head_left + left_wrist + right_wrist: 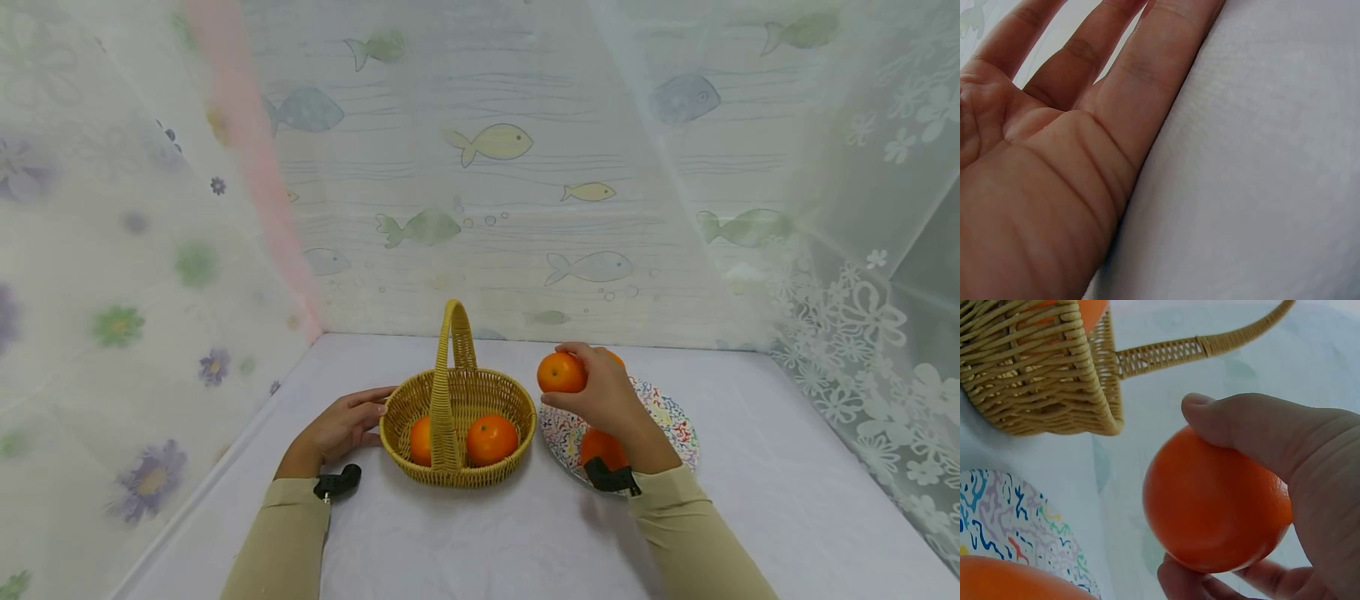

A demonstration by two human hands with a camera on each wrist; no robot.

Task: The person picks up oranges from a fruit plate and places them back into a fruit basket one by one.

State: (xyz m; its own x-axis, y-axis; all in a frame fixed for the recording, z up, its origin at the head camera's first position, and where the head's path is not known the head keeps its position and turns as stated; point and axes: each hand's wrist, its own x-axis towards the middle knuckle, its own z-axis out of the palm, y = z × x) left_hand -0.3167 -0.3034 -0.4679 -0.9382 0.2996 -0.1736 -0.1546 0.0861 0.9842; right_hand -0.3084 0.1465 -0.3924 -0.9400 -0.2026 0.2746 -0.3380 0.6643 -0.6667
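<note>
- The step in hand looks like carrying a round, glossy orange fruit (pixel 561 372) between plate and basket; the right hand (pixel 611 404) holds it aloft, just right of the oval, yellow-brown wicker basket (pixel 480 477).
- The left hand (pixel 347 427), fingers fairly straight, touches the basket's left rim.
- If the basket is the destination, the next move calls for going left over its rim, then lowering gently.
- Two orange fruits (pixel 492 440) lie inside the basket; its arched handle (pixel 442 400) stands in the way.
- Right of the basket, a round, multicoloured-patterned plate (pixel 675 425) bears more fruit (pixel 602 452), partly hidden.
</note>
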